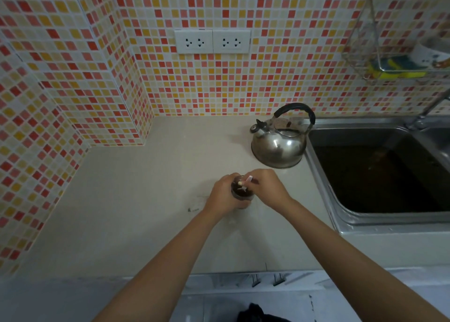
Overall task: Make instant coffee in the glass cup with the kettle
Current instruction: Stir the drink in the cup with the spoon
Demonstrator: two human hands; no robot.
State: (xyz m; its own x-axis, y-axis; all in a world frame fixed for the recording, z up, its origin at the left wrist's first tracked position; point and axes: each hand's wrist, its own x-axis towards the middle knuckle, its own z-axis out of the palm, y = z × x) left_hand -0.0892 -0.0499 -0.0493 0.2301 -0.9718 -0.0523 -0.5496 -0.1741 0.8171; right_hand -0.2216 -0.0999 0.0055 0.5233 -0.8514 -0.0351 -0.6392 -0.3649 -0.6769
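My two forearms come up from the bottom of the view, bare from elbow to wrist: no sleeves, no watch, no bracelet. My left hand (222,195) and right hand (269,187) wear no rings or gloves. Nothing else of me is in view.

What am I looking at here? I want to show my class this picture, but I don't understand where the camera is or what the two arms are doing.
There is no machine here: the camera is worn on a person's head and looks down, so the two bare arms are their own. The left hand wraps around a glass cup of dark coffee standing on the pale counter. The right hand pinches a thin pale stirrer that dips into the cup. Behind them sits a steel kettle with a black handle, untouched, and to its right is a metal sink. Two wall sockets sit in the tiled wall.
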